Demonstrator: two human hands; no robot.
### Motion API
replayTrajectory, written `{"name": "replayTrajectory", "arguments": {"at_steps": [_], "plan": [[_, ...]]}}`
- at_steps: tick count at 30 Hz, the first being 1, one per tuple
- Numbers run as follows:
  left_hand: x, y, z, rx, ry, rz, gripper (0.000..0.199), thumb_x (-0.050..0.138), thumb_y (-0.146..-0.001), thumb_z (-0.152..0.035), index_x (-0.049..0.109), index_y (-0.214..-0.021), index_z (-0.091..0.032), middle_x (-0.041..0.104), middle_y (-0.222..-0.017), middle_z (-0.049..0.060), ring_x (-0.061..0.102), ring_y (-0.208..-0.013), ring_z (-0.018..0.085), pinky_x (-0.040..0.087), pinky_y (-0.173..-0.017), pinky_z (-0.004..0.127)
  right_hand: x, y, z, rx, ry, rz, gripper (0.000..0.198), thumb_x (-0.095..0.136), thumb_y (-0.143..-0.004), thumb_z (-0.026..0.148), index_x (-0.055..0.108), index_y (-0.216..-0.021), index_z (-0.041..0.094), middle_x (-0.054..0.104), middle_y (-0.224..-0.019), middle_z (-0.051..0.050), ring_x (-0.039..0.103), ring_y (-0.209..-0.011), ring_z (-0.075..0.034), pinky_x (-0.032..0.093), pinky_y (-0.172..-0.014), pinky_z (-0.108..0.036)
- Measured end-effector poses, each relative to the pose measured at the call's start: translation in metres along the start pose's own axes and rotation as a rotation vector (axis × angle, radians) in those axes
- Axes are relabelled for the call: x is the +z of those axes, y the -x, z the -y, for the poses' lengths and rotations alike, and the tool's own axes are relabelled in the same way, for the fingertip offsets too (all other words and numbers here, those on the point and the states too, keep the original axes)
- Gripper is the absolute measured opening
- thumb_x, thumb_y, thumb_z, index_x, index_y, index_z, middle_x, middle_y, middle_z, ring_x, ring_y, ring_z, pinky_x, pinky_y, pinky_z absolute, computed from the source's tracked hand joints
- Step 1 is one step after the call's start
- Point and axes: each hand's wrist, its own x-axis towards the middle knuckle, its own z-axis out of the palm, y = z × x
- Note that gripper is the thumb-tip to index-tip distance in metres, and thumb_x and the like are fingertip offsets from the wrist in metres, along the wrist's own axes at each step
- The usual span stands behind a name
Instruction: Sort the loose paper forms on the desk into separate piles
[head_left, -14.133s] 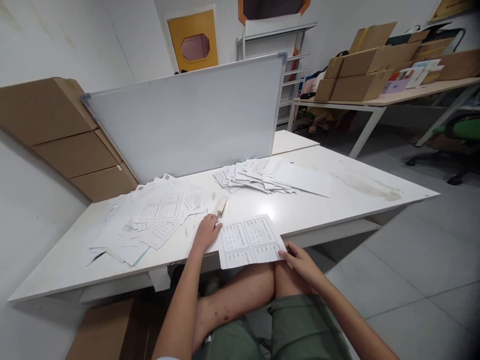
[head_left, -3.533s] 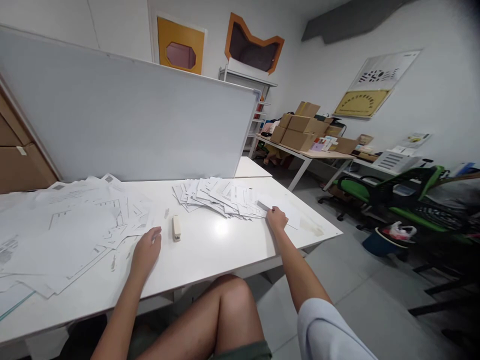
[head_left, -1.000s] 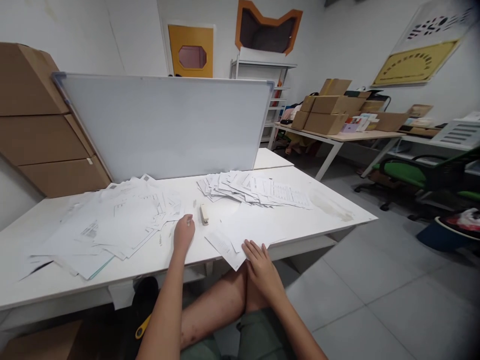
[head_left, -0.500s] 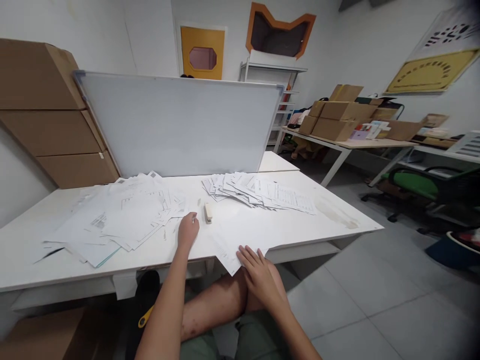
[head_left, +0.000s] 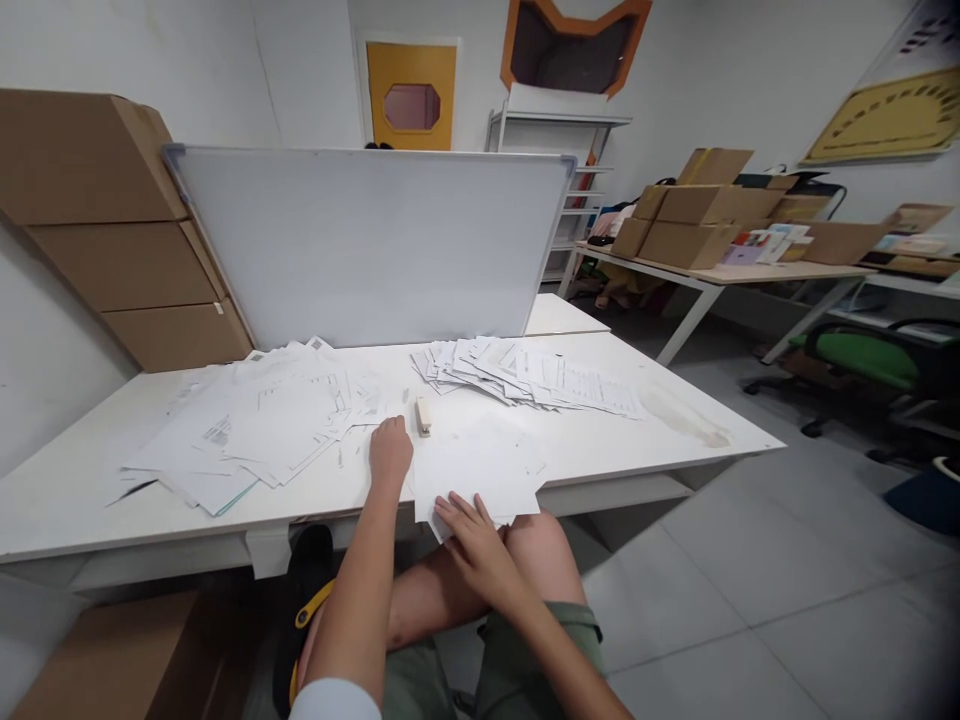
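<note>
I see through one camera, worn on the person's head, facing forward and down across the worktop [head_left: 585, 440]. The left fingers [head_left: 391, 430] and right fingers [head_left: 459, 507] sit fairly close to me, below centre, with the forearms [head_left: 358, 595] rising from the bottom edge. The whiteboard [head_left: 375, 245] stands farther off, roughly facing me, the metal shelf [head_left: 562, 119] well beyond.

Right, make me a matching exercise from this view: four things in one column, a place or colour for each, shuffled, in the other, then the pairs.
1. stapler
2. right hand
3. whiteboard
4. left hand

A. standing at the back of the desk
B. laid on white sheets
C. near the stapler, on its left
D. cream-coloured

Pairs: 1-D, 2-B, 3-A, 4-C
</note>
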Motion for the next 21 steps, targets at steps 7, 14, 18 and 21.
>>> {"name": "replayTrajectory", "arguments": {"at_steps": [7, 14, 18, 21], "plan": [[-0.001, 0.001, 0.002, 0.012, -0.032, -0.015, 0.036, 0.035, -0.085, -0.005, 0.059, -0.111, -0.014, 0.064, -0.104, 0.013, 0.056, -0.107, 0.025, 0.041, -0.091, 0.036, -0.013, -0.013, -0.038, 0.105, 0.083, -0.060, 0.059, 0.043, -0.077, 0.008, 0.049, -0.135, 0.015, 0.044, -0.145, -0.012, 0.032, -0.138, -0.028, 0.022, -0.112, -0.057], [0.003, 0.002, 0.003, -0.009, 0.031, -0.019, 0.036, 0.038, -0.082, -0.003, 0.062, -0.106, -0.015, 0.063, -0.106, 0.015, 0.055, -0.108, 0.027, 0.041, -0.091, 0.039, -0.038, -0.014, -0.059, 0.055, 0.007, -0.044, 0.058, 0.035, -0.070, 0.000, 0.066, -0.111, 0.026, 0.064, -0.124, -0.003, 0.045, -0.129, -0.022, 0.011, -0.113, -0.061], [0.004, 0.001, 0.007, -0.033, 0.117, -0.024, 0.036, 0.041, -0.079, -0.001, 0.065, -0.101, -0.017, 0.065, -0.107, 0.013, 0.055, -0.110, 0.026, 0.039, -0.095, 0.039, -0.035, -0.020, -0.055, -0.023, -0.025, 0.051, 0.064, 0.037, -0.067, 0.000, 0.061, -0.122, 0.024, 0.058, -0.133, -0.005, 0.045, -0.130, -0.019, 0.022, -0.113, -0.054], [0.004, -0.002, 0.015, -0.063, 0.196, -0.035, 0.038, 0.041, -0.079, -0.002, 0.067, -0.100, -0.019, 0.067, -0.109, 0.009, 0.056, -0.110, 0.023, 0.040, -0.097, 0.036, -0.034, -0.023, -0.046, -0.018, 0.013, 0.078, 0.064, 0.040, -0.067, 0.002, 0.059, -0.125, 0.022, 0.054, -0.137, -0.005, 0.042, -0.132, -0.020, 0.025, -0.112, -0.050]]}}
